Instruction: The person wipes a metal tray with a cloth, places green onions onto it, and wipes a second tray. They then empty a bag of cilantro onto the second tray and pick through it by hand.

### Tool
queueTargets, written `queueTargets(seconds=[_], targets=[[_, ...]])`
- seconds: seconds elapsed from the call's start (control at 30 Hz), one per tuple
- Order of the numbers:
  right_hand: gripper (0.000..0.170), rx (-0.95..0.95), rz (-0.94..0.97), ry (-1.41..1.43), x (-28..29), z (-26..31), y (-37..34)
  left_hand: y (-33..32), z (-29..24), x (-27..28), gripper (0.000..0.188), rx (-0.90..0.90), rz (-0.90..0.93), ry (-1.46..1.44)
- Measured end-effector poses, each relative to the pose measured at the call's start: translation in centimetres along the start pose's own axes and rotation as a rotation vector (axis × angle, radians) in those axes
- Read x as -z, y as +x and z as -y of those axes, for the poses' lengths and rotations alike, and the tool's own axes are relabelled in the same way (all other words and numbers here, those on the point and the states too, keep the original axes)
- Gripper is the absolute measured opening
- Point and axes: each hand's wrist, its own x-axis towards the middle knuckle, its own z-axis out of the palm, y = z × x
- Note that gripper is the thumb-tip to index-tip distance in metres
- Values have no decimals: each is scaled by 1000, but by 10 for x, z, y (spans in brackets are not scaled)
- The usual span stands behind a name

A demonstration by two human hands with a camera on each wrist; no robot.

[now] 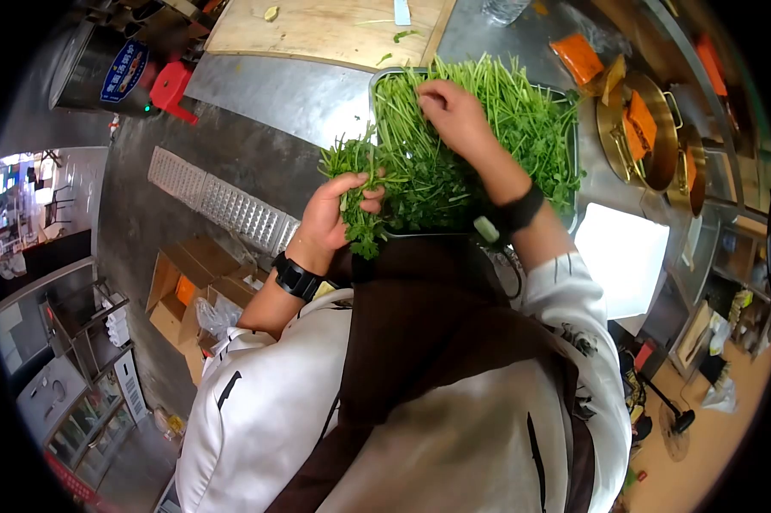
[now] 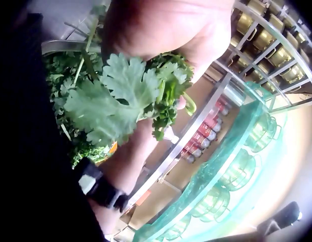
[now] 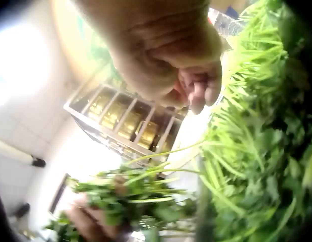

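Note:
A metal tray is heaped with cilantro, pale stems toward the far side and leaves toward the person. At its left edge my left hand grips a small bunch of cilantro. Broad leaves of that bunch fill the middle of the left wrist view, below the left hand. Over the stems in the tray hovers my right hand. In the right wrist view the right hand has its fingers curled in toward the thumb, and nothing shows between them.
Beyond the tray lies a wooden board with a few scraps on it. Brass pots and an orange packet stand to the right, above a white sheet. Leftward are a dimpled metal strip, a cardboard box and a red stool.

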Motion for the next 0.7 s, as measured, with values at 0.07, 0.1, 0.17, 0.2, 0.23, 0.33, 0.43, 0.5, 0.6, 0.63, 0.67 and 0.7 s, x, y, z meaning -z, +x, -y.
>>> queueTargets(seconds=[0.07, 0.1, 0.17, 0.2, 0.23, 0.33, 0.43, 0.5, 0.6, 0.63, 0.67, 0.7], targets=[[20, 311, -135, -503, -9, -6, 18, -1, 0, 1, 27, -31, -13, -5], [20, 312, -136, -499, -11, -12, 27, -2, -1, 1, 27, -43, 9, 2], [17, 312, -62, -925, -19, -16, 39, -6, -3, -1, 27, -60, 25, 7], [13, 267, -44, -941, -19, -14, 41, -10, -4, -4, 27, -99, -3, 25], [13, 272, -39, -938, -18, -13, 41, -13, -6, -4, 27, -139, -30, 42], [11, 267, -170, -385, -11, 28, 15, -15, -9, 7, 31, -186, 49, 136], [10, 524, -88, -357, -24, 62, -25, -9, -4, 9, 38, -188, -9, 106], [12, 629, 120, -420, -34, 73, -44, -5, -2, 5, 44, -171, 78, 151], [19, 455, 331, -409, -45, 86, -65, -6, 0, -15, 31, -222, -155, 91], [19, 452, 324, -410, -42, 86, -65, -5, -3, -5, 31, -216, -153, 96], [22, 478, 346, -267, -36, 87, -65, -5, -8, 2, 29, -212, -95, 125], [24, 501, 367, -122, -31, 86, -66, -5, -12, 8, 27, -207, -39, 153]])
